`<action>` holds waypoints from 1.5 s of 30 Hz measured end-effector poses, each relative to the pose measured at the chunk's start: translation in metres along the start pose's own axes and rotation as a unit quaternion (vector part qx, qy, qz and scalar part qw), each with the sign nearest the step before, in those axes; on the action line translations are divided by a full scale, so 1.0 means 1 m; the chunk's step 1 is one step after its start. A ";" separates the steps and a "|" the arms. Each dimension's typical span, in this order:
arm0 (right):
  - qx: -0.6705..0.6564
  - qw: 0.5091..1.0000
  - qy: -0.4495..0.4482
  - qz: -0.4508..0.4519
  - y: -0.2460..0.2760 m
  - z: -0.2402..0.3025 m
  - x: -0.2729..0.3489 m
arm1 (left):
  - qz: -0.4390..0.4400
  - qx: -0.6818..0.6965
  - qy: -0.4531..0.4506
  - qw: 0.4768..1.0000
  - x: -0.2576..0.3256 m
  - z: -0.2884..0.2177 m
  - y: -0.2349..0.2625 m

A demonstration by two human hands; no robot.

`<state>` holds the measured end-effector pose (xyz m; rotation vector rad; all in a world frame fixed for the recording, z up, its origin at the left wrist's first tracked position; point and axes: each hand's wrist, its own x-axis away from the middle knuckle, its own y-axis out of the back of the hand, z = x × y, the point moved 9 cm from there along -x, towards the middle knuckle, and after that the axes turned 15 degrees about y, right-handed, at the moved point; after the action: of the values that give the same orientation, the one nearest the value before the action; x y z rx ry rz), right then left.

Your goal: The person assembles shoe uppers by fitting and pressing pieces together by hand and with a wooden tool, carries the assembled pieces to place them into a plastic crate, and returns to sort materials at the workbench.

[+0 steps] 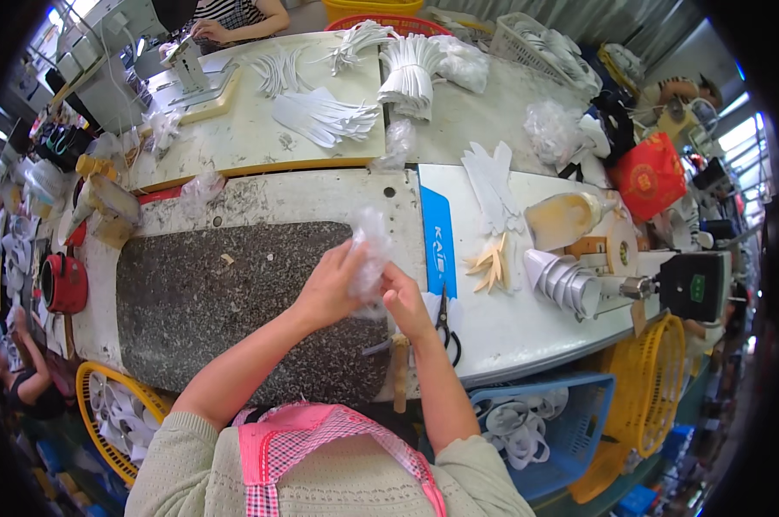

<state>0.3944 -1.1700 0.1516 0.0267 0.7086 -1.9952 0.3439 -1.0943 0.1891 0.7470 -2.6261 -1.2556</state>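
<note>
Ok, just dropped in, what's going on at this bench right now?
A person at a white worktable holds a crumpled clear plastic bag up in both hands, left hand and right hand, over the edge of a dark speckled mat. Black scissors lie just right of the hands, with white strap pieces, tan pieces and a stack of white cone-shaped pieces further right. Across the table, another person works at a machine.
</note>
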 end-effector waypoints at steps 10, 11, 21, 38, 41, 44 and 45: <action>0.338 0.909 -0.052 -0.240 0.122 0.000 0.104 | -0.262 0.046 0.004 0.964 -0.177 0.044 -0.017; 0.324 0.908 -0.082 -0.252 0.125 -0.008 0.130 | -0.257 0.058 0.004 0.965 -0.197 0.049 -0.035; 0.256 0.869 -0.171 -0.388 0.147 0.008 0.212 | 0.077 -0.202 -0.045 0.975 -0.245 0.059 -0.176; 0.360 0.864 -0.148 -0.320 0.107 0.046 0.198 | 0.052 -0.174 -0.059 0.982 -0.235 0.107 -0.160; 0.368 0.855 -0.112 -0.348 0.101 0.056 0.218 | 0.007 -0.209 -0.108 0.972 -0.228 0.080 -0.152; 0.381 0.839 -0.122 -0.368 0.095 0.054 0.243 | -0.068 -0.157 -0.150 0.974 -0.224 0.071 -0.149; 0.382 0.837 -0.122 -0.373 0.092 0.055 0.250 | -0.067 -0.152 -0.134 0.977 -0.230 0.080 -0.156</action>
<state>0.3538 -1.4288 0.0786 -0.0359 -0.3641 -2.8465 0.5761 -1.0092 0.0394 0.7552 -2.5174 -1.8631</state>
